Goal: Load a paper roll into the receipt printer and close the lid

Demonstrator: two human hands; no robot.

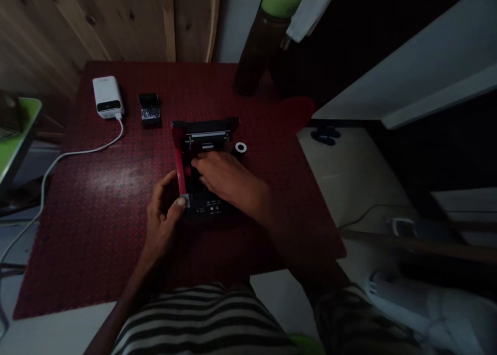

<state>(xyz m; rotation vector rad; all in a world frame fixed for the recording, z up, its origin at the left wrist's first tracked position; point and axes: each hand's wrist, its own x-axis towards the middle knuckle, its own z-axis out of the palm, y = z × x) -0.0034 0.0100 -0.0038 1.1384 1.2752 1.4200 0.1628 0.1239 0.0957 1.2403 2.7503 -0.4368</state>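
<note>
Handling device point(207, 139), red table point(101, 189), perhaps slippers point(325, 136) on floor point(345, 174)

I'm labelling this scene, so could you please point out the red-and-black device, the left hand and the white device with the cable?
Red-and-black device point(205, 206): head view, on its front panel.
Left hand point(160, 218): head view, on the hand's middle.
White device point(106, 91): head view, on its white top face.
</note>
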